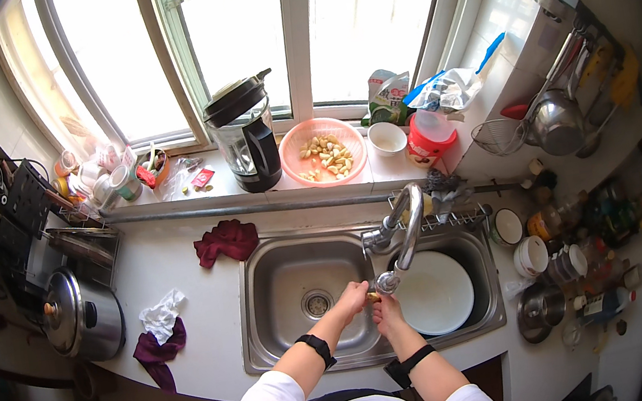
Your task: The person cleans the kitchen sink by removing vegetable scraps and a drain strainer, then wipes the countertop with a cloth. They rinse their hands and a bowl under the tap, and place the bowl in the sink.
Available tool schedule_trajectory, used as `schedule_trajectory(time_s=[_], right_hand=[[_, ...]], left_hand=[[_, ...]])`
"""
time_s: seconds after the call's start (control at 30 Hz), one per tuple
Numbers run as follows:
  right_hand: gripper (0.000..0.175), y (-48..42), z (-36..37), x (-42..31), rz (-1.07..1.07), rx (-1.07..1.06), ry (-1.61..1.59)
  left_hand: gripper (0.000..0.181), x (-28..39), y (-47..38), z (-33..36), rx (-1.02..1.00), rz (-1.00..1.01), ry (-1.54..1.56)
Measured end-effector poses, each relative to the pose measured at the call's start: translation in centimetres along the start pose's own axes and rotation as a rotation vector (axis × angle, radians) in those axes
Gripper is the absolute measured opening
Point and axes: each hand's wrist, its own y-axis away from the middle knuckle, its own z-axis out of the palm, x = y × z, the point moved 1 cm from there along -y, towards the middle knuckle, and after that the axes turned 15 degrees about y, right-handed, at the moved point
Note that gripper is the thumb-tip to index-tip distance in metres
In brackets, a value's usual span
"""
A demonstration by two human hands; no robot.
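Observation:
My left hand (353, 300) and my right hand (387, 314) meet over the divider of a double stainless steel sink (277, 305), right beside the spray head of the curved chrome faucet (412, 227). Pinched between their fingertips is a small tan piece (374, 296), perhaps food; the fingers hide most of it. To the right, a large white basin (438, 295) fills much of the right sink bowl. The left bowl shows its drain strainer (316, 303). Whether water runs from the faucet is hard to make out.
Behind the sink, the sill bears a blender (245, 143), a pink colander (289, 159) of peeled garlic cloves, and a white bowl (387, 139). Dark red cloths (227, 242) and a steel pot (85, 317) lie left. Bowls (530, 257) and bottles crowd the right.

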Motion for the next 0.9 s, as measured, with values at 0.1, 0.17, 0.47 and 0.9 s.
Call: schedule_trajectory(time_s=[0.1, 0.17, 0.47, 0.9], right_hand=[[0.013, 0.2, -0.5, -0.3, 0.052, -0.072, -0.082], [0.015, 0.6, -0.5, -0.2, -0.001, -0.116, -0.097], [0.028, 4.5, -0.3, 0.5, -0.200, -0.138, 0.096], [0.018, 10.1, 4.9, 1.9, -0.063, -0.365, 0.069]], left_hand=[[0.038, 1.2, -0.9, 0.2, 0.288, 0.541, 0.029], [0.045, 1.9, -1.3, 0.5, 0.078, 0.574, -0.015], [0.032, 1.7, 7.6, -2.0, -0.089, 0.009, 0.104], [0.011, -0.5, 15.4, -6.1, -0.207, 0.132, 0.404]])
